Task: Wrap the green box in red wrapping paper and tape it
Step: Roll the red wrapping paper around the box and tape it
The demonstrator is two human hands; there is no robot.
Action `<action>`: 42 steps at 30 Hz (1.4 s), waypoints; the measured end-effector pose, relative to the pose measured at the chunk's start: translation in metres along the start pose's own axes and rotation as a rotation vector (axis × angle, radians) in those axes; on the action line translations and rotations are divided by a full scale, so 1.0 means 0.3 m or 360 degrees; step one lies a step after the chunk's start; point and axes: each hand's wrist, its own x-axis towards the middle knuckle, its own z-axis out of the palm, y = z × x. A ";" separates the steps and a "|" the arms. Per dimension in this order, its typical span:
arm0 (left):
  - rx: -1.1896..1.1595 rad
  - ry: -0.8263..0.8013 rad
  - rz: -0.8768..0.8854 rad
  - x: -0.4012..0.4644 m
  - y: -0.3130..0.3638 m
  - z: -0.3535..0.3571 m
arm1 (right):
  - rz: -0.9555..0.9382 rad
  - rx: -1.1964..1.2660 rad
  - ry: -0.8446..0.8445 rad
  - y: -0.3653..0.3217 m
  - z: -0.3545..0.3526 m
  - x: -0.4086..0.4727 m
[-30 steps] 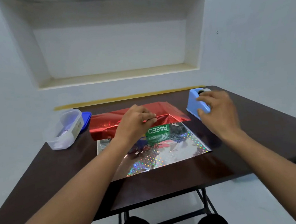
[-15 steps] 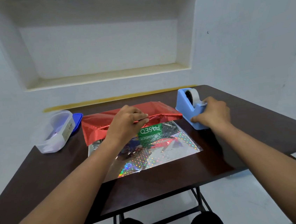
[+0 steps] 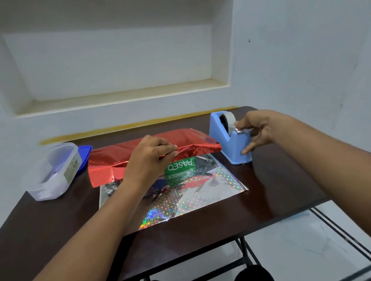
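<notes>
A green box [image 3: 180, 164] marked PASEO lies on the silver holographic underside of the wrapping paper [image 3: 195, 196]. The far red half of the sheet [image 3: 113, 161] is folded over the box. My left hand [image 3: 150, 160] holds the folded edge down on top of the box, thumb and fingers pinching the paper. My right hand [image 3: 259, 130] is at the blue tape dispenser [image 3: 228, 142] to the right of the box, with fingertips pinching the tape end at the cutter and the thumb against the dispenser's front.
A clear plastic container [image 3: 55, 172] sits at the left of the dark brown table [image 3: 40, 228], with a blue lid [image 3: 84, 153] behind it. A white wall with a recessed shelf stands behind the table. My knees show below the table's near edge.
My right hand shifted from gripping the dispenser's side to its cutter end, fingertips now on the tape. My left hand keeps holding the red fold on the box.
</notes>
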 end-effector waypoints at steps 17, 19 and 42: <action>0.0013 0.0013 -0.0024 -0.004 0.011 0.000 | -0.0432 0.0248 0.0411 0.183 0.010 0.012; 0.0014 0.0018 -0.0032 -0.003 0.015 0.002 | -0.0489 -0.0056 0.0546 0.191 0.011 0.003; -0.0023 -0.0235 -0.0076 0.013 0.016 -0.045 | -0.1187 -0.0288 0.0344 0.292 0.443 -0.160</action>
